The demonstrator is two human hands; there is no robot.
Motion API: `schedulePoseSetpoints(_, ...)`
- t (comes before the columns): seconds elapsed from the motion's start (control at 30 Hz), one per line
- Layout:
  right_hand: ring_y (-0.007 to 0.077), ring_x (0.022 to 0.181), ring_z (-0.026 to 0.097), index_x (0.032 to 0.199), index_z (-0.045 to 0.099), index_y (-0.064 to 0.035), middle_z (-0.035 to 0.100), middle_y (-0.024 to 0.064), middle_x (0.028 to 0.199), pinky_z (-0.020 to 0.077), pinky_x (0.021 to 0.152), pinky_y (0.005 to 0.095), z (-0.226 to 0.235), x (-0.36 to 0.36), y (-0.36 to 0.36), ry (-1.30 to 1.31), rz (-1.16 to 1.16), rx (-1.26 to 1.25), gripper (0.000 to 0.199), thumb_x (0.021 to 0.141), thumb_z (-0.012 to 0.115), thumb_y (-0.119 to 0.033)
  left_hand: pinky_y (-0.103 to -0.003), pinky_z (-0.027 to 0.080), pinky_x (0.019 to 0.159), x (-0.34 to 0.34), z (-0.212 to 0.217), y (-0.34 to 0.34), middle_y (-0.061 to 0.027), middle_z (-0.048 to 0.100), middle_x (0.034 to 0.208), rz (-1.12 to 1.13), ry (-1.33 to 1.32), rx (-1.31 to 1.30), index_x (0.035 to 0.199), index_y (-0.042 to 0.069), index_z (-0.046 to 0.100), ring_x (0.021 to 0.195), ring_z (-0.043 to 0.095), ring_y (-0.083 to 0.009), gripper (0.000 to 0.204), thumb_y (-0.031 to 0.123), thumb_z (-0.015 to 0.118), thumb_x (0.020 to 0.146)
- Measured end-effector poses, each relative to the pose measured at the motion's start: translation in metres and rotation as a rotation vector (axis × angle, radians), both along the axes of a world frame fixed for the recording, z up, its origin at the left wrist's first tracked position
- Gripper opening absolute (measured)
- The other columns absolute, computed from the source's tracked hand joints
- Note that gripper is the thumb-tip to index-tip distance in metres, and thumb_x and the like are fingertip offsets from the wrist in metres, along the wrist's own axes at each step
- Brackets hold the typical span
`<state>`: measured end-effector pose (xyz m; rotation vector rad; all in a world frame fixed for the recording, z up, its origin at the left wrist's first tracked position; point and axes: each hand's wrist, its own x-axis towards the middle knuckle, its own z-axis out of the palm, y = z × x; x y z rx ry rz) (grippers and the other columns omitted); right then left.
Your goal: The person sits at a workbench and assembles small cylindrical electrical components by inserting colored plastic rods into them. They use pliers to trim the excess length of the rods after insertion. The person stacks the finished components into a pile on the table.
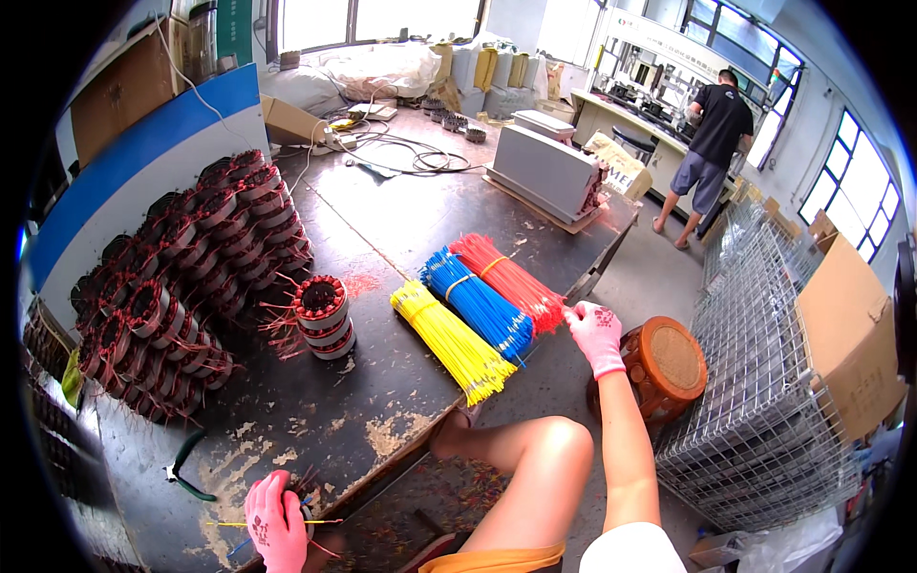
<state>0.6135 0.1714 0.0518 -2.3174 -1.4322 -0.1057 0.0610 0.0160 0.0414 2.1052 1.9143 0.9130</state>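
While your right hand (596,334) reached to the red wire bundle (506,279) at the worktop (401,220) edge, fingers touching its end, grip not closed, your left hand (275,520) was curled over a stator with wires near the front edge. Blue bundle (478,306) and yellow bundle (451,342) lay beside red; green pliers (186,468) near left.

- I note pink knitted cloth gloves on the left hand (275,520) and right hand (596,336).
- Red wire bundle (506,280): glossy plastic insulation.
- Workbench (382,229): dark, worn, matt, chipped patches.
- Stool (669,363): wood.
- Wire cage (764,382): bare metal mesh.
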Motion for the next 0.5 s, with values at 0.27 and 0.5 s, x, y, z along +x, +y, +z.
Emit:
schedulePoseSetpoints(0.27,0.0097,0.052,0.058,0.077,0.07,-0.0031,0.063,0.0023,0.061,0.0449,0.054,0.0298,0.043,-0.039,-0.051,0.515,0.096,0.305,0.03,0.095,0.069,-0.028,-0.046,0.04,0.11,-0.003,-0.005,0.003,-0.0156,0.064,0.129,-0.029,0.002,0.014,0.129,0.003,0.061,0.124,0.056,-0.0376,0.036,0.008,0.061,0.094)
schedulePoseSetpoints(0.5,0.0191,0.056,0.059,0.068,0.066,-0.0106,0.059,0.002,0.062,0.0454,0.055,0.0325,0.096,-0.238,-0.116,0.433,1.136,0.474,0.019,0.08,0.081,-0.015,-0.057,0.034,0.113,0.026,0.057,-0.005,-0.016,0.062,0.13,-0.07,0.098,0.574,0.129,0.004,0.058,0.128,0.055,-0.0358,0.047,0.018,0.074,0.086)
